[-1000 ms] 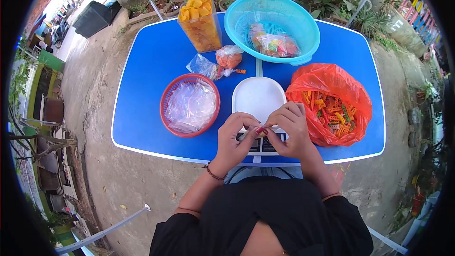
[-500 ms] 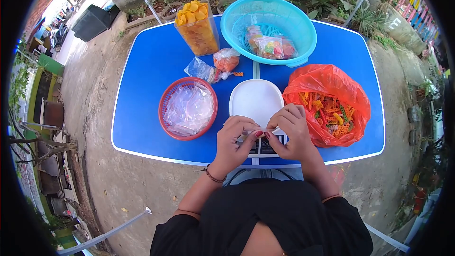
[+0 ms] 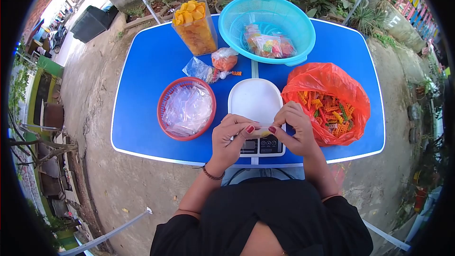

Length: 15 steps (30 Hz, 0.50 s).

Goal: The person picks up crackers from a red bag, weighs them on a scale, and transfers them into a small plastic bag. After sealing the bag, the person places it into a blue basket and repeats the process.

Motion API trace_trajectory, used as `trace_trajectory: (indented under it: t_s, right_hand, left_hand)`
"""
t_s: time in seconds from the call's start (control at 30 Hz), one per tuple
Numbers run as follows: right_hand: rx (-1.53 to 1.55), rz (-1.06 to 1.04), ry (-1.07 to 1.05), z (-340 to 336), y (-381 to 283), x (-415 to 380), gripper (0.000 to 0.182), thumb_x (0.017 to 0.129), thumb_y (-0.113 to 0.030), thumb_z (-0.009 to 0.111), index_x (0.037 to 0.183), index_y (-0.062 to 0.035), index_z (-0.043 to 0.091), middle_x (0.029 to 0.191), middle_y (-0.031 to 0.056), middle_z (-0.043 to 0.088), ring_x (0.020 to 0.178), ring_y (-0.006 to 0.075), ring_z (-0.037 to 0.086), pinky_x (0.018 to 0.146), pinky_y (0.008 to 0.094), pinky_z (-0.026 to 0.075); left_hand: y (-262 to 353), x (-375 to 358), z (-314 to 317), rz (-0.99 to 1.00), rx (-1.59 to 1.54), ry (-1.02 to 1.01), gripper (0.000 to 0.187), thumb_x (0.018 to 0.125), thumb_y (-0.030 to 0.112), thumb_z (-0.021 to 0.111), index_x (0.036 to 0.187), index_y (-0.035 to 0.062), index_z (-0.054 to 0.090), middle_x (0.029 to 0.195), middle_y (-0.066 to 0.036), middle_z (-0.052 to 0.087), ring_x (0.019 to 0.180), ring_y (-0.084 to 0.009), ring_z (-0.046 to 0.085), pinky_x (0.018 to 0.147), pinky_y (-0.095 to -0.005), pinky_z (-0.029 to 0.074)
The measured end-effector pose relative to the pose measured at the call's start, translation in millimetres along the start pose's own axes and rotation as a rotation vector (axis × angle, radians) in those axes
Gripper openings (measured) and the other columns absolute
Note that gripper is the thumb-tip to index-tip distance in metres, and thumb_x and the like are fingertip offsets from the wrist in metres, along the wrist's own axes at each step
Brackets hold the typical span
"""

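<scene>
My left hand [image 3: 231,137] and my right hand [image 3: 294,127] pinch the top edge of a small clear plastic bag [image 3: 262,133], one at each end. The bag hangs over the front of a white kitchen scale [image 3: 255,96], partly covering its display and buttons. Something pale yellowish shows faintly in it, too small to name. Nothing lies on the scale's white top. To the left stands a red basket [image 3: 162,122] of clear zip bags [image 3: 188,109]. Right of my right hand is an open red plastic bag [image 3: 327,78] of colourful ladder-shaped snack pieces [image 3: 339,118].
A turquoise basket [image 3: 231,35] holding filled snack bags [image 3: 271,46] stands at the back. Beside it is a clear container of yellow chips [image 3: 194,28]. Small knotted plastic bags [image 3: 223,60] and one orange piece [image 3: 236,73] lie on the blue table [image 3: 137,95].
My hands have moved slightly apart, drawing the small bag's edge out between them. More of the scale's front panel shows now. The view has shifted a little.
</scene>
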State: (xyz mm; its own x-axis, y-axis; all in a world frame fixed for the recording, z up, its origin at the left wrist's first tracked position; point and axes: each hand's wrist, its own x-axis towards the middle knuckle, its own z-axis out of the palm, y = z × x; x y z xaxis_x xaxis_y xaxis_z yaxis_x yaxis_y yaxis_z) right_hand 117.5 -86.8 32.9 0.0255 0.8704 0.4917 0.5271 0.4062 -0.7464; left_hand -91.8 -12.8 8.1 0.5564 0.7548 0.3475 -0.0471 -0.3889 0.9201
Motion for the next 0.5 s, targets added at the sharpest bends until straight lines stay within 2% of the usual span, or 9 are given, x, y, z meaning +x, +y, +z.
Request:
trace_trajectory:
  t_s: [0.1,0.17,0.27,0.3,0.47,0.5]
  right_hand:
    - [0.155,0.082,0.002,3,1,-3,0.009,0.081,-0.004,0.072,0.085,-0.0042,0.064,0.088,0.0058,0.063,0.086,0.0194,0.059,0.079,0.0341,0.044]
    - [0.288,0.13,-0.031,3,-3,-2,0.014,0.082,-0.002,0.072,0.092,-0.002,0.063,0.096,0.008,0.063,0.09,0.0173,0.061,0.08,0.0324,0.049]
    - [0.421,0.296,-0.106,10,16,-21,0.043,0.087,0.005,0.07,0.12,-0.002,0.044,0.101,0.0075,0.064,0.093,0.013,0.062,0.085,0.0286,0.05]
    - [0.475,0.332,-0.036,13,19,-23,0.044,0.087,0.006,0.069,0.12,-0.0022,0.042,0.103,0.0086,0.064,0.095,0.0129,0.063,0.086,0.0279,0.051]
    - [0.757,0.406,0.199,15,19,-19,0.036,0.091,0.007,0.068,0.114,-0.0022,0.042,0.109,0.0121,0.064,0.099,0.0136,0.064,0.087,0.0266,0.053]
    - [0.687,0.394,0.198,15,22,-19,0.035,0.091,0.007,0.068,0.113,-0.0021,0.043,0.107,0.0113,0.064,0.098,0.0136,0.064,0.085,0.026,0.054]
  left_hand:
    - [1,1,11,-0.136,-0.308,0.051,0.02,0.1,0.017,0.064,0.105,0.0039,0.078,0.102,-0.007,0.073,0.085,-0.01,0.06,0.077,-0.0251,0.046]
    - [3,4,5,-0.226,-0.343,0.027,0.023,0.101,0.017,0.062,0.11,0.0013,0.076,0.103,-0.006,0.073,0.087,-0.0082,0.06,0.078,-0.0241,0.047]
    - [-3,8,3,-0.371,-0.479,0.016,0.028,0.102,0.015,0.061,0.123,-0.0016,0.069,0.108,-0.005,0.071,0.092,-0.008,0.061,0.081,-0.0255,0.049]
    - [-7,8,4,-0.42,-0.539,0.016,0.031,0.102,0.015,0.061,0.128,-0.0024,0.066,0.111,-0.005,0.07,0.094,-0.0083,0.062,0.083,-0.0265,0.051]
    - [-18,6,16,-0.389,-0.412,-0.045,0.058,0.094,0.003,0.07,0.147,-0.0014,0.047,0.119,-0.008,0.065,0.097,-0.0101,0.065,0.084,-0.025,0.054]
    - [-20,7,19,-0.392,-0.374,-0.036,0.064,0.091,0.001,0.072,0.149,-0.0011,0.044,0.12,-0.009,0.064,0.097,-0.0102,0.066,0.083,-0.0244,0.055]
